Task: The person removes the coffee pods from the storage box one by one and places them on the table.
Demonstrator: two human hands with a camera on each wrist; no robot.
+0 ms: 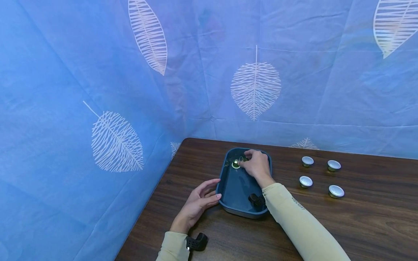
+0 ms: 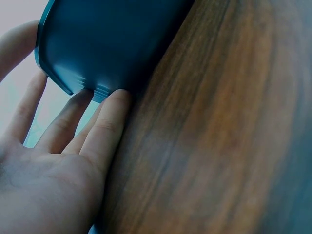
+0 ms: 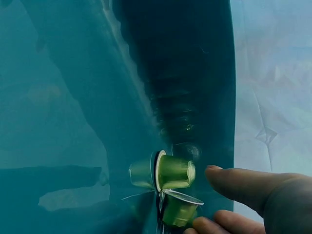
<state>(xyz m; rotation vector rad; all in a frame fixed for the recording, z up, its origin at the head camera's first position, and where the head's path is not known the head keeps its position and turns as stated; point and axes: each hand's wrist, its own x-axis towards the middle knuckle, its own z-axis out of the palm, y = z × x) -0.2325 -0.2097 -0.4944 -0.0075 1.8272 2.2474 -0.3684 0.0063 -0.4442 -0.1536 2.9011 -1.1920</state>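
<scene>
A dark blue tray (image 1: 243,188) with rounded corners rests on the table. My right hand (image 1: 258,166) reaches down into its far end. Inside lie two small green capsules with pale rims. One green capsule (image 3: 175,171) stands lid-down on the tray floor; the tilted green capsule (image 3: 179,210) beside it lies close to my right fingertips. My right thumb (image 3: 239,185) is apart from both in the right wrist view. On the tray's near left side, my left hand (image 1: 200,201) has its extended fingers (image 2: 105,124) against the outer wall.
Several more capsules with silvery lids, among them one capsule (image 1: 336,191) at the near right, stand on the brown wooden table (image 1: 375,217) to the right of the tray. A blue leaf-patterned cloth (image 1: 209,65) hangs behind and to the left.
</scene>
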